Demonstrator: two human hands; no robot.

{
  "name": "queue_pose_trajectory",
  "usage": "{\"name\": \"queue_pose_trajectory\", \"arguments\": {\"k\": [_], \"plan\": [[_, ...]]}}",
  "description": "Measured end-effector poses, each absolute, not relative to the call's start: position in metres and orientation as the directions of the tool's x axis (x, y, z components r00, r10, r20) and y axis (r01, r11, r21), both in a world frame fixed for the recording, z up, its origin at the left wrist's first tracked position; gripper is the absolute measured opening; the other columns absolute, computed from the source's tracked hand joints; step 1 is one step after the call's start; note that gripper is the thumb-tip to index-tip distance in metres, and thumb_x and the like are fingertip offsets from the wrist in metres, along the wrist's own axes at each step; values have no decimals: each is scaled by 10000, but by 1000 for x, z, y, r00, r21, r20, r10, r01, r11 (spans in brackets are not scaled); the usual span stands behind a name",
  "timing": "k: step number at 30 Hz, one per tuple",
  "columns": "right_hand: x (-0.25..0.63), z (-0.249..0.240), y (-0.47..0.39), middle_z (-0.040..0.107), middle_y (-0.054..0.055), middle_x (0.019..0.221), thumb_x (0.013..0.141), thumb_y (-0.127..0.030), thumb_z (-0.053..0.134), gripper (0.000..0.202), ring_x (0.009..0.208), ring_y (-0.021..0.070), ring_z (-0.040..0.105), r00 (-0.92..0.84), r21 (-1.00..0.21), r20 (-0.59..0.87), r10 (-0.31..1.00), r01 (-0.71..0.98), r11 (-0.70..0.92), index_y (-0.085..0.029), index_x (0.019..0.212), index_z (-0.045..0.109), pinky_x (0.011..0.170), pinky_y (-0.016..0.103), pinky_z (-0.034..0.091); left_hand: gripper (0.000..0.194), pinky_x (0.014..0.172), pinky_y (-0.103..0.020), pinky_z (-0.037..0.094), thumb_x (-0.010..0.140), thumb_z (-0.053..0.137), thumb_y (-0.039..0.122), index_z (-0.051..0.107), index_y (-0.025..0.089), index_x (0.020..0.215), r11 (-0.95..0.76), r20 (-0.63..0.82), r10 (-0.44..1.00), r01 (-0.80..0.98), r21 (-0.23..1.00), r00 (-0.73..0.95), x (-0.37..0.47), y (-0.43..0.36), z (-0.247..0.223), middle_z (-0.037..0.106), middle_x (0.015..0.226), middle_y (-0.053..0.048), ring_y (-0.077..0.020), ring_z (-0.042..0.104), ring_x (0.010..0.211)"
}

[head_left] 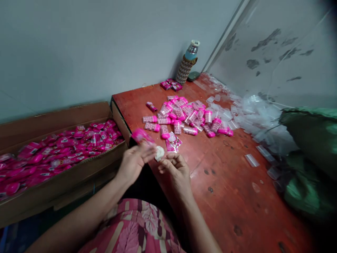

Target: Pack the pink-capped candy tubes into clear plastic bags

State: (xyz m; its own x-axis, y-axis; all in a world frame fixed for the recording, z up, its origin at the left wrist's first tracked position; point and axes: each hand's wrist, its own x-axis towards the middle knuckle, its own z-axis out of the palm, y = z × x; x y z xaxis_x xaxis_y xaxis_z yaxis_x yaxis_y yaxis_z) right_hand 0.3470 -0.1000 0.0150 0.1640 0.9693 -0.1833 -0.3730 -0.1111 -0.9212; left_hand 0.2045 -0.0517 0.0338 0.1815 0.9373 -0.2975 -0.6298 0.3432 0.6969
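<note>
My left hand point(134, 160) is closed on a pink packet point(143, 136), smeared by motion, over the table's near left edge. My right hand point(176, 171) is by the same edge, thumb and fingers pinched together; whatever is between them is too small to make out. A whitish lump point(159, 153) sits between the two hands, close to the right fingertips. Just beyond the right hand lies a shiny pink printed wrapper point(173, 143). Behind it several clear bottles with pink caps point(177, 127) are heaped, filled with small pink balls.
On the left stands a cardboard box point(116, 123) of pink wrapped packs point(65, 142). Clear plastic sleeves point(252, 160) and a green sack point(308, 140) are on the right. At the back are a bottle in a knitted cover point(185, 68) and small pink packs point(171, 85).
</note>
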Motion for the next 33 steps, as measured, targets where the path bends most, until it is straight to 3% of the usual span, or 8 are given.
{"name": "queue_pose_trajectory", "arguments": {"k": [4, 8, 10, 13, 17, 22, 29, 33], "plan": [[359, 16, -102, 608, -32, 645, 755, -289, 634, 166, 534, 107, 587, 244, -949, -177, 954, -300, -99, -200, 826, 513, 497, 214, 464, 576, 843, -390, 475, 728, 468, 618, 631, 130, 986, 80, -175, 978, -579, 812, -110, 180, -25, 34, 686, 932, -117, -218, 634, 882], [367, 11, -104, 597, -28, 643, 755, -332, 624, 178, 519, 101, 572, 264, -959, -193, 945, -256, -125, -192, 785, 519, 472, 204, 450, 397, 929, -409, 405, 741, 585, 436, 644, 157, 1016, -116, 116, 993, 11, 993, -9, 194, -8, 22, 655, 1051, -110, -235, 591, 984], [368, 9, -106, 598, -25, 647, 750, -342, 626, 185, 516, 101, 567, 264, -962, -202, 943, -236, -140, -190, 782, 524, 470, 204, 449, 319, 977, -387, 358, 764, 583, 349, 649, 178, 1025, -340, 316, 939, 259, 904, 133, 206, -5, 16, 631, 1108, -96, -223, 545, 1060], [370, 7, -110, 612, -7, 678, 758, -347, 617, 184, 524, 99, 561, 266, -963, -220, 939, -212, -165, -185, 784, 534, 471, 200, 446, 309, 989, -397, 343, 815, 521, 282, 612, 188, 1095, -574, 467, 816, 393, 718, 340, 216, -6, 9, 599, 1161, -91, -216, 484, 1131], [377, 4, -113, 619, 2, 667, 757, -348, 616, 181, 534, 99, 551, 301, -959, -259, 918, -196, -206, -182, 781, 547, 480, 194, 442, 328, 998, -441, 311, 837, 480, 294, 580, 191, 1132, -655, 429, 754, 533, 535, 497, 230, -14, 3, 572, 1198, -85, -239, 417, 1183], [381, 4, -114, 610, -3, 641, 744, -363, 624, 193, 510, 102, 537, 323, -965, -243, 915, -173, -195, -185, 753, 550, 458, 198, 430, 354, 1006, -542, 213, 808, 519, 324, 573, 187, 1130, -625, 326, 780, 686, 371, 534, 264, -21, -3, 511, 1263, -123, -312, 340, 1228], [393, 4, -118, 605, -5, 638, 750, -360, 617, 197, 517, 98, 535, 355, -968, -240, 903, -159, -195, -177, 761, 547, 462, 191, 416, 219, 1007, -538, 206, 798, 539, 278, 639, 237, 989, -620, 371, 781, 692, 368, 503, 269, -22, -14, 545, 1238, -67, -288, 360, 1221], [401, 3, -104, 630, 2, 792, 740, -355, 620, 213, 620, 106, 570, 461, -982, -182, 869, -128, -138, -197, 873, 568, 551, 219, 459, 226, 1014, -535, 203, 805, 533, 236, 638, 262, 1003, -663, 460, 742, 632, 401, 487, 267, -27, -8, 558, 1228, -52, -265, 380, 1217]]}}
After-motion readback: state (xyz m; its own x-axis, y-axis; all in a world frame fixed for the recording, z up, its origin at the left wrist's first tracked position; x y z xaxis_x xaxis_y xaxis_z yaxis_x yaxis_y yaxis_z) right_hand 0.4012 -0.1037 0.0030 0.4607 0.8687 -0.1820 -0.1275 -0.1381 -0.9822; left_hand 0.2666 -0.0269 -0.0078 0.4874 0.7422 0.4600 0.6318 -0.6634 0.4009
